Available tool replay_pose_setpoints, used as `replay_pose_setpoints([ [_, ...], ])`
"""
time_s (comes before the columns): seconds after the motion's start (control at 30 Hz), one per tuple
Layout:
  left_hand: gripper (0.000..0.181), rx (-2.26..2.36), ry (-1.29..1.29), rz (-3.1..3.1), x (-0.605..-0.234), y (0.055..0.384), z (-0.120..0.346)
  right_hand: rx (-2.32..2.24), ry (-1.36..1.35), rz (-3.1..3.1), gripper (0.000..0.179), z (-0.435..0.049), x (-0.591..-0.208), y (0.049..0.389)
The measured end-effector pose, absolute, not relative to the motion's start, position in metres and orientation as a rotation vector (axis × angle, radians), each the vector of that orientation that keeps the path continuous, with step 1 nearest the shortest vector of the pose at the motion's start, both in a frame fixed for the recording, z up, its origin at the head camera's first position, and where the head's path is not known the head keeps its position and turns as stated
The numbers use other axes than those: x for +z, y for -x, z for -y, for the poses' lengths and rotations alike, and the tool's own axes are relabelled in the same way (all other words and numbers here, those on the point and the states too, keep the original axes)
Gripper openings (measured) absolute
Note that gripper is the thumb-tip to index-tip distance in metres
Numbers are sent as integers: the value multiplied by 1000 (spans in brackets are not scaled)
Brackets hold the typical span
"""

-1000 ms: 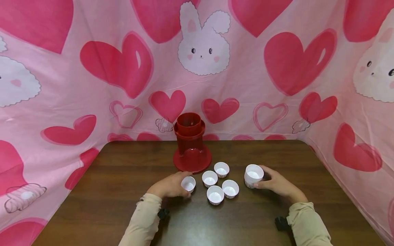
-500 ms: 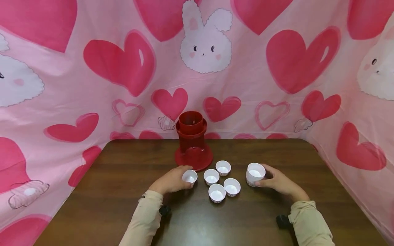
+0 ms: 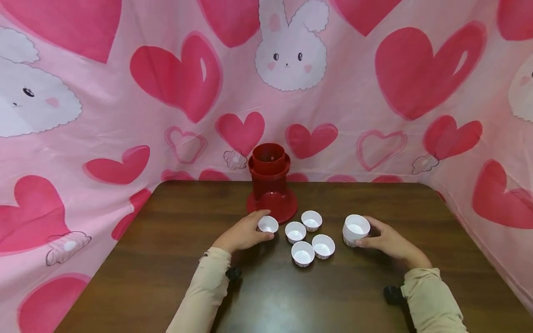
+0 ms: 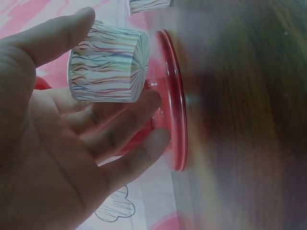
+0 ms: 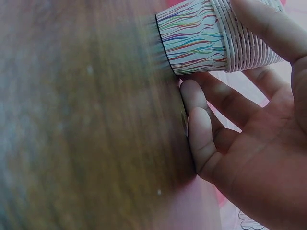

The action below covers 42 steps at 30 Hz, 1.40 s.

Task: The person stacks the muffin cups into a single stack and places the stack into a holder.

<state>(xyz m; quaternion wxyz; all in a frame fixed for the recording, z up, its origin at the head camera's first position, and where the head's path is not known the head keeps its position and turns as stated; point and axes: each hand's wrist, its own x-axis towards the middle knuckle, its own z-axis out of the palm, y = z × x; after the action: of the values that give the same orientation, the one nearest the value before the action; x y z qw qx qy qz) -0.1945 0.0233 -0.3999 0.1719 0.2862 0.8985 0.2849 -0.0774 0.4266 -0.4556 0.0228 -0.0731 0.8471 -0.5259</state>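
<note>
My left hand (image 3: 243,234) pinches a single paper baking cup (image 3: 268,225) between thumb and fingers. In the left wrist view that cup (image 4: 110,63), patterned with coloured wavy lines, is off the table, its base apart from the wood. My right hand (image 3: 393,243) holds a stack of nested paper cups (image 3: 355,232) by its sides. The stack (image 5: 196,40) stands on the table in the right wrist view, several rims layered at its top. Between the hands stand loose white cups, including a near one (image 3: 302,254) and a far one (image 3: 311,221), open side up.
A red plastic stand (image 3: 269,180) with a round base and an open tube on top is behind the left hand. The brown wooden table (image 3: 291,300) runs up to a pink fabric backdrop (image 3: 233,97) with hearts and rabbits.
My left hand has raised its cup from the table and moved it slightly forward. The right hand keeps its hold on the stack. The head view has shifted a little.
</note>
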Motion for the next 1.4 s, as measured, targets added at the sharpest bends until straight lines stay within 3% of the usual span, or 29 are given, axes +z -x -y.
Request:
replay_pose_setpoints([
  [0.8, 62, 1023, -858, -2558, -393, 196, -35, -1623, 229, -2622, 63, -425, -451, 77],
  [1.4, 64, 1029, -985, -2503, -378, 190, -71, -1640, 241, -2624, 63, -426, -454, 77],
])
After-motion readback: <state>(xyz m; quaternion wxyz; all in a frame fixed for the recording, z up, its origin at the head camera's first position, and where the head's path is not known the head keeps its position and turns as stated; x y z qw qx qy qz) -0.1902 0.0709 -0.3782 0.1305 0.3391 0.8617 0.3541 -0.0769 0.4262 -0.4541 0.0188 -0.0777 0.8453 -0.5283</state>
